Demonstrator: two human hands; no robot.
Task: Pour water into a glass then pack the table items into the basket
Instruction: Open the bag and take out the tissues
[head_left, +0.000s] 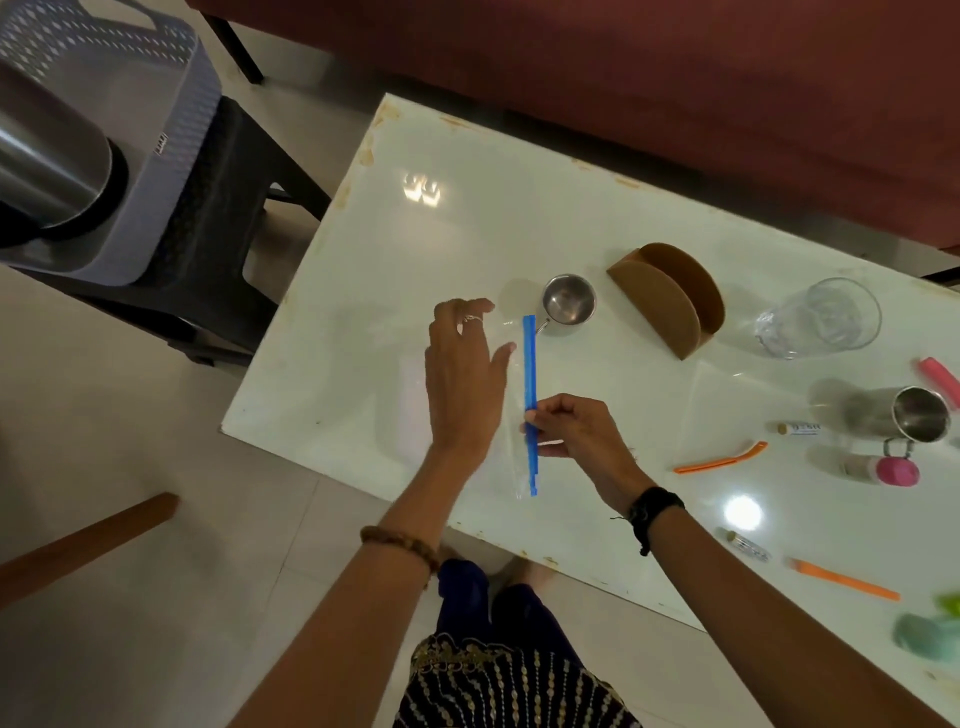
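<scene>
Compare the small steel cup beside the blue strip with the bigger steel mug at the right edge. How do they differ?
The small steel cup stands upright with its mouth up; the bigger steel mug lies on its side, mouth toward the camera. The cup looks lower and smaller, the mug taller. The cup stands next to the brown holder; the mug lies near the pink-capped bottle. Both are shiny metal, have a handle and look empty.
</scene>
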